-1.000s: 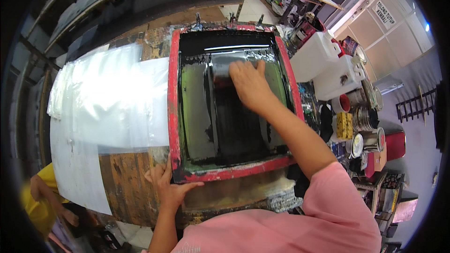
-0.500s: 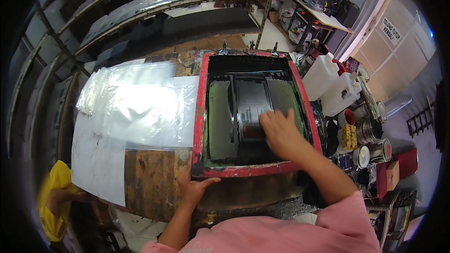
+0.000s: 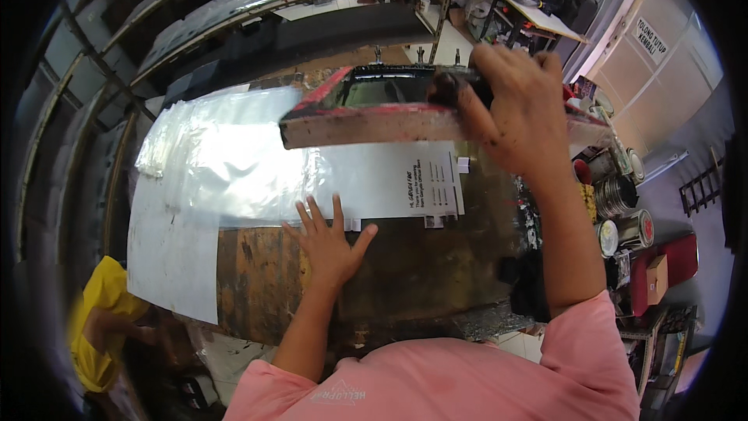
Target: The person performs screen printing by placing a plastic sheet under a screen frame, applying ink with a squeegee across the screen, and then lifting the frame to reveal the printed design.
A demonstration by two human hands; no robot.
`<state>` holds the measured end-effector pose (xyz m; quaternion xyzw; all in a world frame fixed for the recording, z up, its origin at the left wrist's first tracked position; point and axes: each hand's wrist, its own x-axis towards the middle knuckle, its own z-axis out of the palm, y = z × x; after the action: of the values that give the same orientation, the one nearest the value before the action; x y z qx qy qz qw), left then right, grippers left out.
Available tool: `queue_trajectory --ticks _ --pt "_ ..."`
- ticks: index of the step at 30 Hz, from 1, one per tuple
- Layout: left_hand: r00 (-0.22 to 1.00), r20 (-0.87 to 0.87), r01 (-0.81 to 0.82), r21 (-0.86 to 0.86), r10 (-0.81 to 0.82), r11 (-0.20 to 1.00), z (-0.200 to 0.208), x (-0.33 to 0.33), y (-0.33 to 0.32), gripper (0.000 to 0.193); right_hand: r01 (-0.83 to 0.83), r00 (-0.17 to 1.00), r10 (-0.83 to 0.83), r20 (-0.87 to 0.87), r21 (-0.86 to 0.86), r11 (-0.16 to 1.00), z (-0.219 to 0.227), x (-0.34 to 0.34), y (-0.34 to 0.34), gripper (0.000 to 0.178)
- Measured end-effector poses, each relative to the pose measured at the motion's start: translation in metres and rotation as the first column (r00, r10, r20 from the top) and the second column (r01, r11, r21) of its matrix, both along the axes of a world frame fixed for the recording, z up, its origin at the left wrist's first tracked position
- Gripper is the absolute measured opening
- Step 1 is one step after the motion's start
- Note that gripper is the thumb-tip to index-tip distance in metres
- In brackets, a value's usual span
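Note:
My right hand [image 3: 518, 109] grips the front right edge of a red wooden screen frame [image 3: 366, 125] with black mesh. The frame is tilted up off the table, hinged at its far side. Under it lies a clear plastic bag [image 3: 374, 179] with a white inside and small black print near its right end. My left hand [image 3: 327, 242] rests flat on the stained wooden table [image 3: 405, 281], fingers spread, with the fingertips at the bag's near edge.
A stack of clear plastic bags [image 3: 202, 148] lies left of the frame on a white sheet [image 3: 171, 257]. Paint cans [image 3: 623, 218] and boxes crowd the right side. A person in yellow [image 3: 97, 327] crouches at the lower left. Shelves run along the back.
The frame lay flat while my right hand drew across its mesh toward me; now its front edge is raised, showing the printed bag. My left hand moved from the table's edge up to the bag.

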<state>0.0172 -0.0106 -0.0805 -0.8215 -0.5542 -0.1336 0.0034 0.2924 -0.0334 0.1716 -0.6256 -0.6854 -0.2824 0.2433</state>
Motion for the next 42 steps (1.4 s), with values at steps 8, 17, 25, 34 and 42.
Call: queue_trajectory --ticks 8,17,25,34,42 --pt "0.885 0.463 0.044 0.02 -0.049 0.999 0.024 0.005 0.05 0.087 -0.001 1.0 0.0 -0.026 -0.054 0.999 0.025 0.018 0.032 0.044" --pt "0.862 0.421 -0.379 0.162 0.283 0.911 -0.021 -0.179 0.084 0.071 -0.012 0.999 0.013 0.03 -0.033 0.999 0.019 0.023 0.027 0.047" --pt "0.904 -0.007 -0.416 0.228 0.428 0.881 -0.01 -0.234 0.096 0.088 -0.02 0.999 0.018 0.044 0.044 0.999 0.012 0.006 0.017 0.039" --pt "0.961 -0.014 0.274 -0.113 -0.277 0.955 -0.008 -0.015 0.044 0.122 -0.02 0.999 0.019 -0.026 -0.053 0.998 0.013 0.008 0.014 0.035" --pt "0.855 0.2 0.499 -0.073 -0.478 0.863 -0.038 0.12 -0.004 0.123 -0.061 0.998 0.06 0.009 0.028 0.998 0.013 0.009 0.015 0.048"
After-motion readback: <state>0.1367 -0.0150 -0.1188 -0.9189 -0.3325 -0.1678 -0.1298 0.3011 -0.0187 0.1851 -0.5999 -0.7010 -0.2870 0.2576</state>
